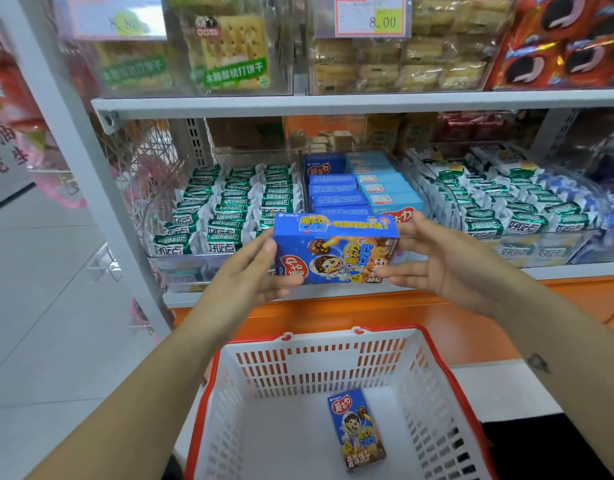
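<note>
Left hand [249, 273] and right hand [449, 263] grip a blue box [335, 252] before the shelf [367, 102], basket [298, 370] with second box [359, 432] below.

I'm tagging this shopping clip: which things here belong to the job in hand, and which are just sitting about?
In the job: held blue box, left hand, right hand, basket, second blue box inside it.
Just about: green-white packets, cracker packs, yellow price tag, red cookie pack.
</note>
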The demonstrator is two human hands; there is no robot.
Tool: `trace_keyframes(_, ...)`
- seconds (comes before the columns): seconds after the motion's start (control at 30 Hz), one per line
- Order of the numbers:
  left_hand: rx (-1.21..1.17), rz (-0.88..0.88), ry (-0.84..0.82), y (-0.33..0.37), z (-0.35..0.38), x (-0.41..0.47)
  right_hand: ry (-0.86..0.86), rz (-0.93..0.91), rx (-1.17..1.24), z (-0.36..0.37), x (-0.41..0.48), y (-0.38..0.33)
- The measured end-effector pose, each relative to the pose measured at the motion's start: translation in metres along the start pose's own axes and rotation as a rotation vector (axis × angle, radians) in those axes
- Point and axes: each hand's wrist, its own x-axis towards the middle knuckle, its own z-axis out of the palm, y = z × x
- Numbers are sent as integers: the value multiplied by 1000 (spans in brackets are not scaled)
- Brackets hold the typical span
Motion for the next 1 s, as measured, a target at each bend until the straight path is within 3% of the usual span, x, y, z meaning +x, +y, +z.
trace_keyframes(0.2,-87,25,63,2,8,-3,13,-56,-66,5,-3,9)
trace_keyframes(0.43,-168,39,6,-1,1,5,20,-103,-4,2,2,8)
trace_keyframes(0.73,-50,50,-62,-7,-5,3,55,-293,-339,-2,-2,4)
trace_keyframes(1.0,274,340,9,4,-7,-2,3,-350,-458,-2,-7,6)
